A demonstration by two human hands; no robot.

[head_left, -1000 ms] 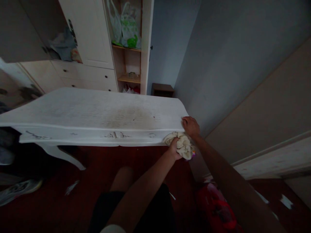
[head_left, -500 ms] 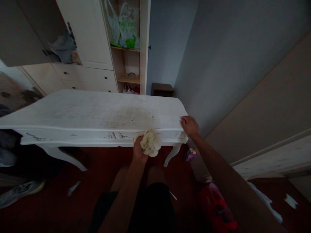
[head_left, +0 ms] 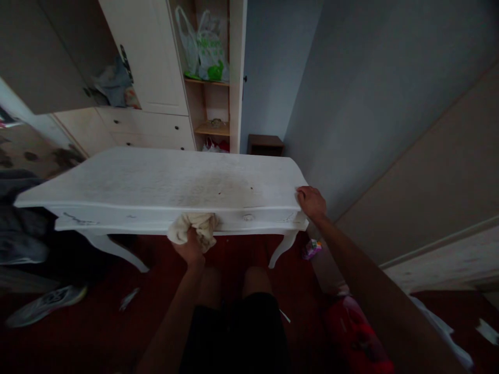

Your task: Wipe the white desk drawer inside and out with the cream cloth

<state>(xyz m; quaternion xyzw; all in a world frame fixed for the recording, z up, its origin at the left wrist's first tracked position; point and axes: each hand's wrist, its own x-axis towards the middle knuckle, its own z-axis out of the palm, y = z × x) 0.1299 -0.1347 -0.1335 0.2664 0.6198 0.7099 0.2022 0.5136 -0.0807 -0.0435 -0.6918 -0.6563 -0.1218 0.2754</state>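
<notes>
A white table (head_left: 156, 179) with curved legs and carved trim on its front stands before me; a grey-brown smudge darkens the middle of its top. My left hand (head_left: 189, 248) is closed on a crumpled cream cloth (head_left: 202, 228), held against the table's front face left of centre. The cloth covers part of the carving there. At the right end of the top, my right hand (head_left: 312, 201) has its fingers bent over the table's edge, gripping it. Its thumb is hard to make out.
Behind the table stands a cream wardrobe (head_left: 156, 57) with open shelves holding plastic bags (head_left: 210, 52). A small brown cabinet (head_left: 265, 144) is by the wall. On the red floor lie a shoe (head_left: 47, 306), a small pink box (head_left: 312, 249) and a red bag (head_left: 354, 332).
My left hand has moved the cloth leftward along the table's front, uncovering the round carving right of centre. My right hand keeps its hold on the table's edge. The view has shifted slightly left.
</notes>
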